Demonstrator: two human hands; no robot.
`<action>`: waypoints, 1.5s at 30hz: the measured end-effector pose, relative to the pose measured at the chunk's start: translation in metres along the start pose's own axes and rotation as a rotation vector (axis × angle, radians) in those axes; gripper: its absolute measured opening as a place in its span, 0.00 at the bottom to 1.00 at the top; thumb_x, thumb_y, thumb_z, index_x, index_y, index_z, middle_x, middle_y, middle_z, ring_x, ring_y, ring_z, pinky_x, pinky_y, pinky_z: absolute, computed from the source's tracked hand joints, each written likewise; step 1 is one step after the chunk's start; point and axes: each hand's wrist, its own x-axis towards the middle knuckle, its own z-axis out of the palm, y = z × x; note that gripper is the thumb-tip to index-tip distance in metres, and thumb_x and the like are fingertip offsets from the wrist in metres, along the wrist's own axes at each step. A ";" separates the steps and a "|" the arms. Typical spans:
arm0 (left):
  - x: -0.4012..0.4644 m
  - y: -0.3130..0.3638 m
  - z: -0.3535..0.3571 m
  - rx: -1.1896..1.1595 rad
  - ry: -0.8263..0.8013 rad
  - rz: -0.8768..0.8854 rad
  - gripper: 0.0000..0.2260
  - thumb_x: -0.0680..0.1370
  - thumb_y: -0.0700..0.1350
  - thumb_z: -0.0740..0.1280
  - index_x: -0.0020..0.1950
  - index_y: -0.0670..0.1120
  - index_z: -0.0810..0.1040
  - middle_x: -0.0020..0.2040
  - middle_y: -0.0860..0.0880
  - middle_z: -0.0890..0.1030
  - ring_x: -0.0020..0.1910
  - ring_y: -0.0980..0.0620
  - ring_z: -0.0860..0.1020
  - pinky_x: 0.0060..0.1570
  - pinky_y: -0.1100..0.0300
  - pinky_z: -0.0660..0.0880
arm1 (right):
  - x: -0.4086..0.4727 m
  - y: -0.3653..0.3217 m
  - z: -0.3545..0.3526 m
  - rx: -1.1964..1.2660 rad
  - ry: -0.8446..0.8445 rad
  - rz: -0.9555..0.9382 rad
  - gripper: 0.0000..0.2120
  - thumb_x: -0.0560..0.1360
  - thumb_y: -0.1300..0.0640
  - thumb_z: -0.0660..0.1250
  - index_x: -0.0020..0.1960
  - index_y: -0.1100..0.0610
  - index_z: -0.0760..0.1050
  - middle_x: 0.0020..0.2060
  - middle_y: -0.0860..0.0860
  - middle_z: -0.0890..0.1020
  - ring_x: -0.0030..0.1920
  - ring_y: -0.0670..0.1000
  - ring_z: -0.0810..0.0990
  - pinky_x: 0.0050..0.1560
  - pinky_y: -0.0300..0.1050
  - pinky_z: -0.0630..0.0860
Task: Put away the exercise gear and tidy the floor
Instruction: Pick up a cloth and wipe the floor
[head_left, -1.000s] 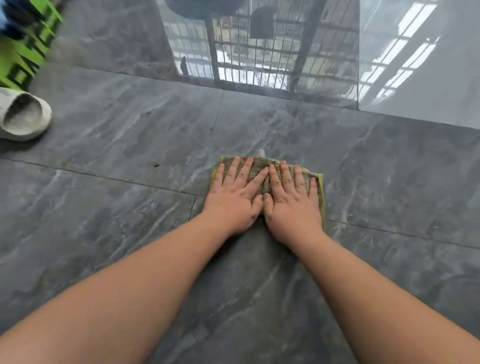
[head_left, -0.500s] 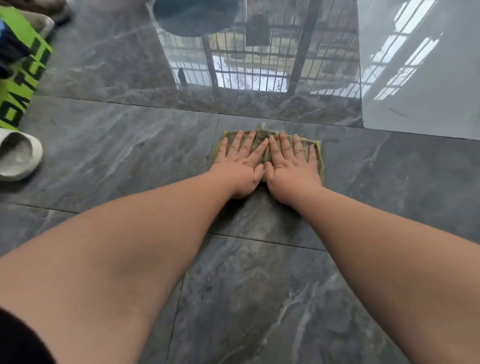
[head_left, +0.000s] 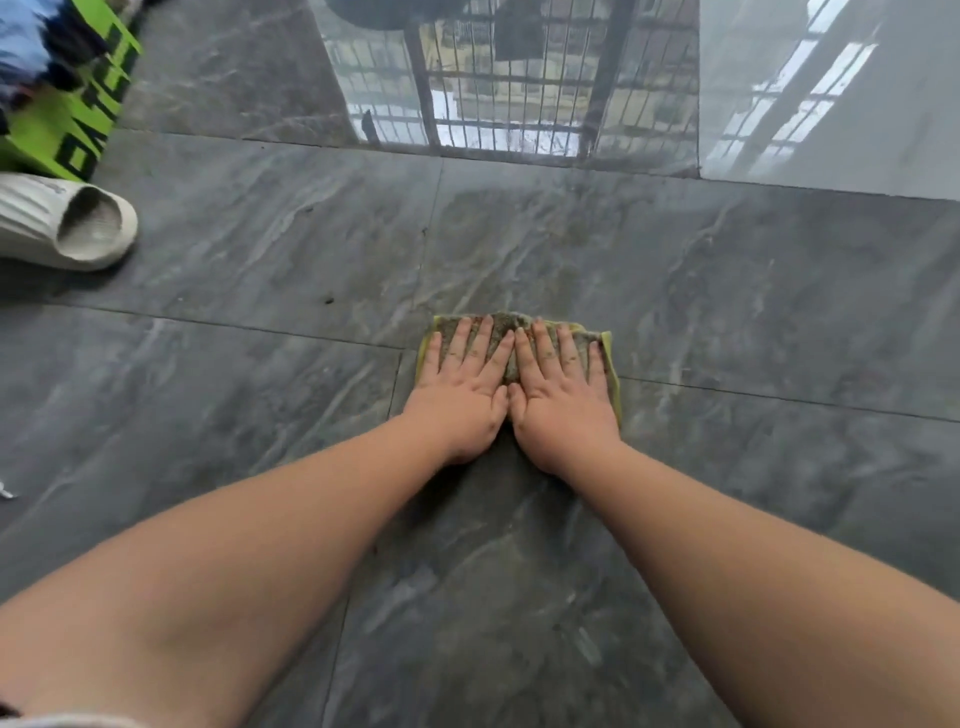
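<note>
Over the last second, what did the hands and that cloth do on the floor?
Both hands, left and right, pushed the cloth away across the tiles, then drew it back toward the person. Nothing was picked up or let go. The hands stayed flat, side by side, pressing on the cloth; the slipper stayed at the left.
</note>
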 end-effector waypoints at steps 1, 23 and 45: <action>-0.017 0.004 0.008 0.001 0.002 -0.017 0.29 0.83 0.54 0.45 0.79 0.51 0.34 0.79 0.48 0.34 0.77 0.46 0.32 0.74 0.41 0.34 | -0.016 -0.004 0.006 0.003 -0.008 -0.005 0.31 0.81 0.43 0.44 0.80 0.48 0.37 0.79 0.48 0.40 0.78 0.52 0.35 0.75 0.58 0.33; -0.228 -0.062 0.119 -0.008 0.117 -0.025 0.35 0.74 0.63 0.57 0.80 0.59 0.52 0.80 0.43 0.55 0.79 0.39 0.51 0.73 0.35 0.52 | -0.192 -0.115 0.094 0.007 -0.059 -0.125 0.35 0.74 0.37 0.58 0.78 0.50 0.60 0.78 0.53 0.58 0.78 0.62 0.54 0.73 0.70 0.50; 0.109 -0.228 -0.062 -0.009 0.125 -0.102 0.29 0.79 0.65 0.49 0.76 0.67 0.38 0.80 0.51 0.37 0.78 0.45 0.35 0.75 0.39 0.37 | 0.205 -0.123 -0.042 -0.063 -0.040 -0.095 0.34 0.77 0.31 0.42 0.78 0.41 0.36 0.79 0.47 0.37 0.77 0.57 0.33 0.73 0.67 0.33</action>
